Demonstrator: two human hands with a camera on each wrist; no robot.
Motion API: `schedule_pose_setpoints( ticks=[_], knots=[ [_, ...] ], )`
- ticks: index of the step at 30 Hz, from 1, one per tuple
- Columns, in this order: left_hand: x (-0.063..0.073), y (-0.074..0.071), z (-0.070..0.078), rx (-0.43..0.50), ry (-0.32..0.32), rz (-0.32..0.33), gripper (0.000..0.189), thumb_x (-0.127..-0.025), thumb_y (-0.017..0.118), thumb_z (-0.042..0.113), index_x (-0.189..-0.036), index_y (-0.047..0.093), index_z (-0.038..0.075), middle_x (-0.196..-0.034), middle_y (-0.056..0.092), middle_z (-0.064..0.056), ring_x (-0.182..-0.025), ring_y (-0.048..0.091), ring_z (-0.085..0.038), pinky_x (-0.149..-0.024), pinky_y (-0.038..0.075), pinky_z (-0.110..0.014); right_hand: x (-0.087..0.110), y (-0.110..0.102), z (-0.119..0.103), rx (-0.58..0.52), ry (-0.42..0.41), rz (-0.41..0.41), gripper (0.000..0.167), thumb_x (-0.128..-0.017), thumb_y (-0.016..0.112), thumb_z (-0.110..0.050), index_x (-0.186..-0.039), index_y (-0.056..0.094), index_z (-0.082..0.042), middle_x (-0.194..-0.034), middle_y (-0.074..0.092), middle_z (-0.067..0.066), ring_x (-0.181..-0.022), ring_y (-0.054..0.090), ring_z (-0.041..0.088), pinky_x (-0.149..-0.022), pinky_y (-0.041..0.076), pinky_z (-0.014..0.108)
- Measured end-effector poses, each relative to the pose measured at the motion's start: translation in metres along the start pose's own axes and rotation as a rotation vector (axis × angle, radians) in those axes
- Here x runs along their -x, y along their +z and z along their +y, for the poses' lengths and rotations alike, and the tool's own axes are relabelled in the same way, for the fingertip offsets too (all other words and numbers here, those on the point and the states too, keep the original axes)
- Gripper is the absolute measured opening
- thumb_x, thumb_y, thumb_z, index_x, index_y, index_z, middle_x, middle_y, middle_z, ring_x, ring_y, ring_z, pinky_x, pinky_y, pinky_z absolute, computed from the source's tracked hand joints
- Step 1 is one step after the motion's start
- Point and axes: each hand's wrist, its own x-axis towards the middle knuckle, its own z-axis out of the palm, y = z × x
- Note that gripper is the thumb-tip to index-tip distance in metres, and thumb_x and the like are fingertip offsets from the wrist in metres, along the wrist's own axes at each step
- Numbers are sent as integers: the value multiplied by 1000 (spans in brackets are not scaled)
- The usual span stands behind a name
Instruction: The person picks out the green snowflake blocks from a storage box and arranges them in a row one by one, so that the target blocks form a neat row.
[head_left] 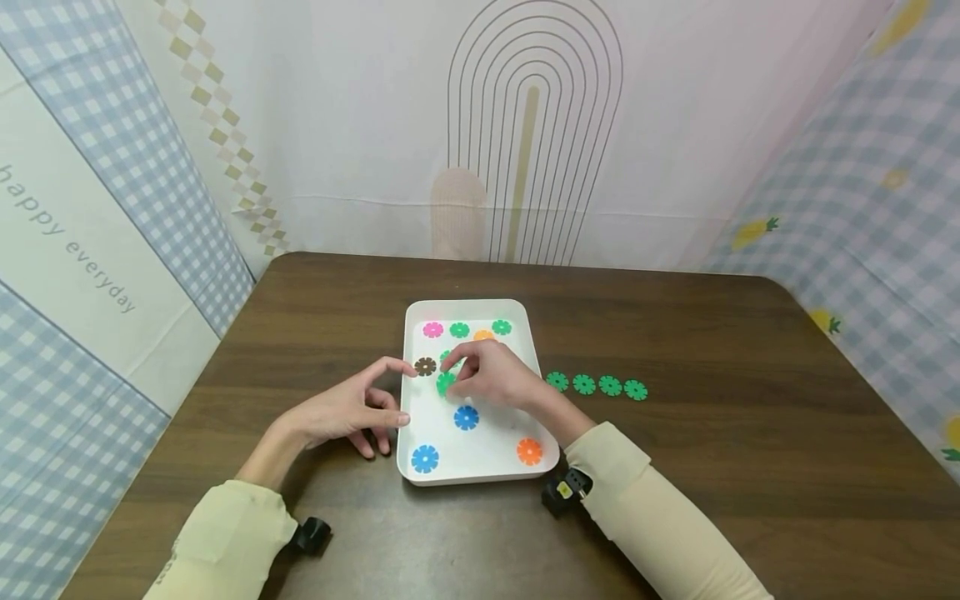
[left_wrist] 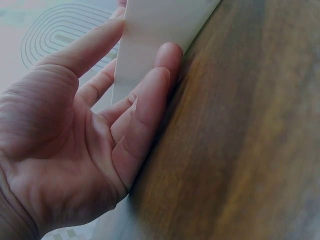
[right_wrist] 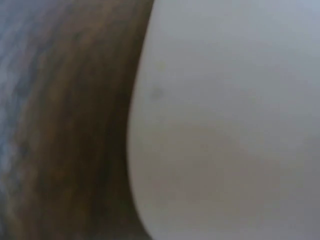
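A white tray (head_left: pixel 480 472) holds flower-shaped plastic discs in several colours. My right hand (head_left: pixel 491 372) is over its middle, thumb and forefinger curled to pinch a green disc (head_left: pixel 443 384) by its edges. Another green disc is partly hidden behind the fingers, and a brown disc (head_left: pixel 425 367) lies just to the left. At the tray's left side, my left hand (head_left: pixel 341 408) touches the rim with thumb and forefinger spread apart. The left wrist view shows its other fingers (left_wrist: pixel 142 107) loosely bent along the outer wall (left_wrist: pixel 150 40). Only tray and tabletop, blurred, appear in the right wrist view.
Several green discs (head_left: pixel 597 385) form a row on the brown table (head_left: pixel 712 433), right of the tray. Inside the tray are a pink disc (head_left: pixel 432 330), further green ones along the far end, a blue disc (head_left: pixel 466 417) and an orange disc (head_left: pixel 529 452).
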Motion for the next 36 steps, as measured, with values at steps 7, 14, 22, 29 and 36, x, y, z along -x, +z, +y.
schedule_pose_setpoints(
  ticks=[7, 14, 22, 29, 36],
  knots=[
    [-1, 0, -1, 2, -4, 1, 74, -100, 76, 28, -157, 30, 21, -92, 69, -12, -72, 73, -25, -58, 62, -36, 3, -4, -2, -22, -8, 6, 27, -90, 84, -10, -116, 77, -14, -86, 69, 4, -74, 58, 18, -61, 44, 25],
    [0, 0, -1, 0, -4, -3, 75, -99, 77, 29, -157, 30, 20, -92, 69, -11, -73, 73, -25, -59, 62, -35, 8, -8, -7, -38, -14, 6, 28, -90, 85, -11, -117, 77, -13, -86, 69, 4, -72, 58, 17, -60, 44, 25],
    [-1, -1, 0, -2, -10, -6, 75, -99, 78, 29, -156, 30, 20, -92, 69, -11, -73, 73, -25, -59, 62, -34, 13, -15, -9, -71, -28, 3, 29, -91, 83, -10, -118, 75, -13, -87, 70, 5, -72, 59, 18, -61, 50, 26],
    [-2, -1, -1, -7, -9, -3, 76, -98, 78, 29, -156, 31, 20, -92, 69, -11, -72, 73, -24, -59, 62, -35, 21, -24, -8, -91, -20, 9, 29, -92, 83, -12, -119, 74, -14, -88, 71, 5, -75, 61, 20, -63, 52, 28],
    [-1, 0, -2, 4, -5, 3, 75, -98, 78, 28, -156, 31, 21, -92, 70, -10, -72, 73, -26, -59, 62, -36, 29, -32, -2, -126, -8, 30, 30, -91, 83, -12, -119, 74, -15, -89, 70, 6, -72, 58, 21, -59, 48, 28]
  ],
)
